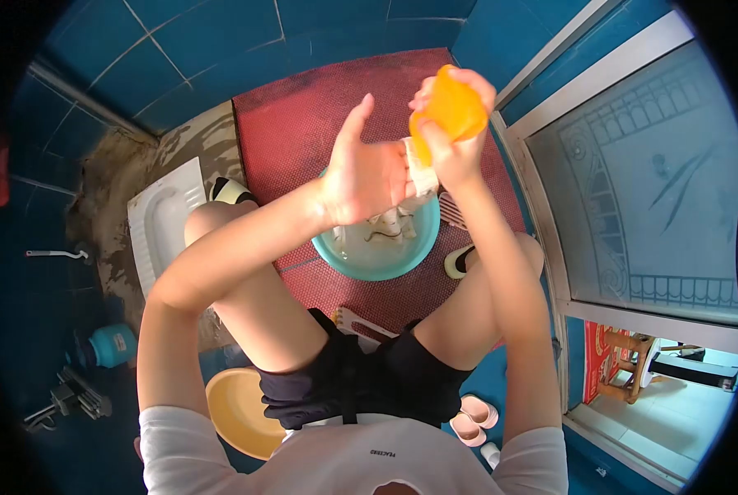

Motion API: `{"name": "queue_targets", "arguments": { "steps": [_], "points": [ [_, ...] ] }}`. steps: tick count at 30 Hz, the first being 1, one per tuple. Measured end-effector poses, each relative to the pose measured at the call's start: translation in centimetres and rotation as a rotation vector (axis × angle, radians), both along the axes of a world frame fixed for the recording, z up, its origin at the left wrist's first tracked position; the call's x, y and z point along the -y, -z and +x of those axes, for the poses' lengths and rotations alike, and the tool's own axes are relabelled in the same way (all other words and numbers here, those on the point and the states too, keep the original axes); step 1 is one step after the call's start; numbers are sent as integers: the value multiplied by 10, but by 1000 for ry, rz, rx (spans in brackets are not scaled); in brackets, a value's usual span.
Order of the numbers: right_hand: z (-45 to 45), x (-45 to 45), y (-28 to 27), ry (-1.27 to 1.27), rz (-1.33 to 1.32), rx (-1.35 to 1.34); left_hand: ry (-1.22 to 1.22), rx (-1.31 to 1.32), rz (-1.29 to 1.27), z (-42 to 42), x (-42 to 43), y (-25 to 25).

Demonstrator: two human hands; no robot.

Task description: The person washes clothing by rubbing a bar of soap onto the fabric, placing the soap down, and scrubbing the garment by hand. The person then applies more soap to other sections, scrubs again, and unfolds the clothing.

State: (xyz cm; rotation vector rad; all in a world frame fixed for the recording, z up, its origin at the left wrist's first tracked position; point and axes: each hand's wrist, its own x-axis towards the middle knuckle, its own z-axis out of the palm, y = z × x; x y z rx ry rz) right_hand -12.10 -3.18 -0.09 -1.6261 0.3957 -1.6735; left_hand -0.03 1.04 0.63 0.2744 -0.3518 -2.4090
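My right hand (455, 136) is raised above the basin, its fingers wrapped round a bright orange block (455, 109) that resembles a bar of soap; blur hides its exact kind. Just left of it, my left hand (365, 177) has its palm turned up and its thumb stretched out. White cloth (421, 172) covers its fingertips and hangs down toward the basin. Below both hands, a turquoise basin (377, 271) holds more wet white cloth (390, 224) in cloudy water. My left forearm and hand hide part of the basin's rim.
Red textured matting (303, 132) covers the floor beneath the basin. A white squat toilet (167, 214) lies to the left, with a yellow basin (241, 412) nearer me. At right stand a frosted door (641, 198) and pink slippers (472, 421). Blue tiled walls surround the area.
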Motion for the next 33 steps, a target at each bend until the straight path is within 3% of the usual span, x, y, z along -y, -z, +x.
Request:
{"name": "queue_targets", "arguments": {
  "steps": [4, 7, 9, 12, 14, 17, 19, 21, 24, 27, 33],
  "points": [
    [-4, -13, 2, -105, 7, -9, 11, -10, -82, 9, 11, 5],
    [5, -18, 0, -201, -11, -16, -112, -22, -96, 12, 12, 7],
    [0, -3, 2, -56, 3, -9, -18, -79, 22, -1, 2, 9],
    [-6, -9, 4, -56, 91, 84, -69, -8, 4, 2, 5, 5],
    [-3, -26, -1, -131, -38, -96, -142, -34, -46, 12, 16, 5],
    [2, -13, 5, -144, -41, -50, -207, 0, 48, 5, 11, 3],
    [-4, 2, 3, -7, -135, -94, -129, -6, 27, 1, 5, 4],
    [-11, 7, 0, 175, -58, 46, -52, -10, 7, 4, 6, 5],
    [-25, 2, -12, 205, 45, 185, -116, 93, -28, 11, 14, 5],
    [-32, 5, -17, 158, 106, 318, -154, 410, -151, 11, 11, 9],
    [-25, -6, -18, 132, 92, 277, -188, 490, -284, 10, 6, 19]
  ]
}}
